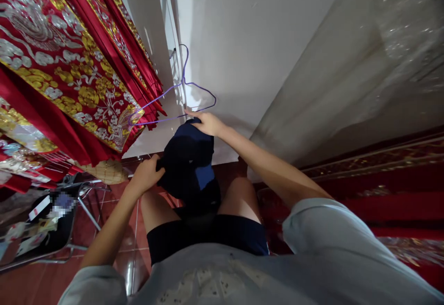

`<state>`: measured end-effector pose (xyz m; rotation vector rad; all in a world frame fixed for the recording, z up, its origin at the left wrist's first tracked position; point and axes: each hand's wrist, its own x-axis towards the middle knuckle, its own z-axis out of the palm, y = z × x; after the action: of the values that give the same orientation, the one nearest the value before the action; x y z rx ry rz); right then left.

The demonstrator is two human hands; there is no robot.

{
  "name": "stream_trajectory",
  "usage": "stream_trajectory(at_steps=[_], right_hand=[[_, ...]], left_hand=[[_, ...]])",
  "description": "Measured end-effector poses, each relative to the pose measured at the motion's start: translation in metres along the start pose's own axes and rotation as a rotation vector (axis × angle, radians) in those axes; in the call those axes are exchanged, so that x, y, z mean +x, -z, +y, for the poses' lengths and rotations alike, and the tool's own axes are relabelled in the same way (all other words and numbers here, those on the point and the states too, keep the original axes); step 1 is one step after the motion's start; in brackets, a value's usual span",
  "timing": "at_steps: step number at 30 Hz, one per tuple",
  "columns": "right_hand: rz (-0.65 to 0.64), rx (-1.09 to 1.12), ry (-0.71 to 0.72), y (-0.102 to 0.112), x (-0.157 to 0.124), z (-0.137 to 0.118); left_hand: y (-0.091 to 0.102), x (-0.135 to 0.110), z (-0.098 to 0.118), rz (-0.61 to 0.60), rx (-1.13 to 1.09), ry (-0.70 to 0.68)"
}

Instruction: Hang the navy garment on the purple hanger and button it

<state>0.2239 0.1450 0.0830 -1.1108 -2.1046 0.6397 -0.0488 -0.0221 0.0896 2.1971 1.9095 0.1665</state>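
Note:
A dark navy garment (189,157) with a lighter blue patch hangs bunched in front of my knees. My left hand (147,174) is closed on its left edge. At its top, my right hand (207,123) grips the cloth between thumb and fingers, with the index finger stretched along the bottom bar of a purple wire hanger (199,86). The hanger stands upright against the wall, its hook near a vertical pipe or cable. Whether the cloth passes over the bar is hidden by my fingers and the folds.
Red cloths (79,73) with gold and silver embroidery hang at the left, beside the hanger. A white wall (243,41) stands ahead. At lower left, a black folding chair (65,231) holds small items on the red tiled floor (114,224). Clear plastic (398,32) covers something at right.

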Motion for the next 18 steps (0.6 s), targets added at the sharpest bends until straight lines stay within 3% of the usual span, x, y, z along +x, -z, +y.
stream_trajectory(at_steps=[3, 7, 10, 13, 18], right_hand=[[0.075, -0.082, 0.023, 0.004, -0.008, -0.002], [0.071, -0.119, -0.061, -0.002, -0.002, 0.006], [-0.031, -0.01, -0.136, -0.018, 0.002, 0.022], [-0.098, 0.031, -0.171, -0.027, -0.008, 0.031], [0.065, -0.141, -0.126, -0.016, -0.019, 0.025]], left_hand=[[-0.001, -0.004, -0.017, -0.047, -0.013, 0.01], [0.004, -0.002, -0.025, 0.028, 0.02, 0.012], [0.012, 0.0, -0.015, 0.049, 0.083, 0.026], [0.018, -0.002, -0.002, -0.013, 0.139, 0.047], [0.027, -0.008, 0.012, -0.124, 0.193, 0.065]])
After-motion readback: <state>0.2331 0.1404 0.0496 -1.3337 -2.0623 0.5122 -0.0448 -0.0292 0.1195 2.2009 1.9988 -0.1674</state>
